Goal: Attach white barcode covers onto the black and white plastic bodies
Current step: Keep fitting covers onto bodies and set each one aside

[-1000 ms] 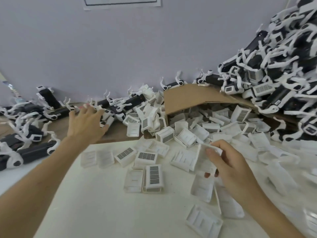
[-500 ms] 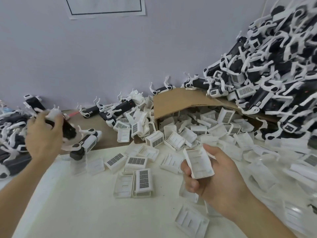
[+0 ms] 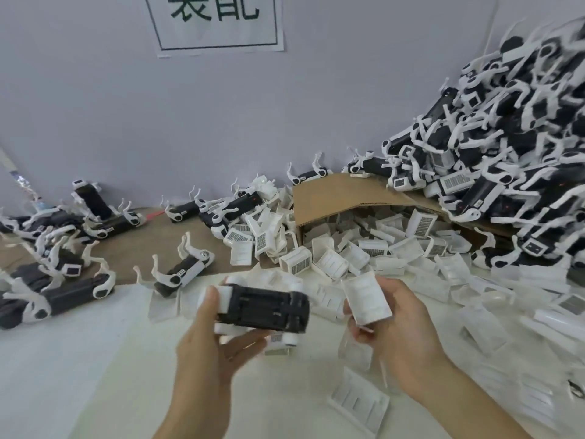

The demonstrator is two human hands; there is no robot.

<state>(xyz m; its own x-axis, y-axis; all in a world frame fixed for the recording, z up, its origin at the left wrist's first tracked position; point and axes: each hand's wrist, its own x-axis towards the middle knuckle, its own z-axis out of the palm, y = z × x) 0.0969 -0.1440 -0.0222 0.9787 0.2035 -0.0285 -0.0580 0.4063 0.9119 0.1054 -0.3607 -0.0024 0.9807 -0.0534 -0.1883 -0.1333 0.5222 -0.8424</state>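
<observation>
A: What changed in the last second?

B: Both hands came in. The left hand [image 3: 202,353] was out at the bodies along the wall and got hold of one half a second ago. It's now at centre over the table [image 3: 79,359], fingers wrapped round the left end of the body [image 3: 262,308], thumb under the near edge.

A: Right side?

B: The right hand [image 3: 402,337] lifted a cover [image 3: 367,301] off the loose ones and kept it. Fingers are curled behind it with the thumb on its edge, a firm pinch. It moved left to meet the body.

A: Mated yet?

B: No. The cover sits just right of the body's right end, tilted, with a gap between them. The body lies roughly level, black ribbed face toward the camera. No barcode shows on the cover face we see, so I'd guess that's the inside.

A: So pick is done for both parts?

B: Looks so. Fetch phase over, alignment starting. My read is that the cover needs turning onto the body's open face, then pressing home.

A: Risks?

B: Motion blur on the body, so I can't tell which face takes the cover. Stock is no issue: the box [image 3: 342,194] spills covers, and the pile [image 3: 506,153] of bodies is stacked high at right.
</observation>
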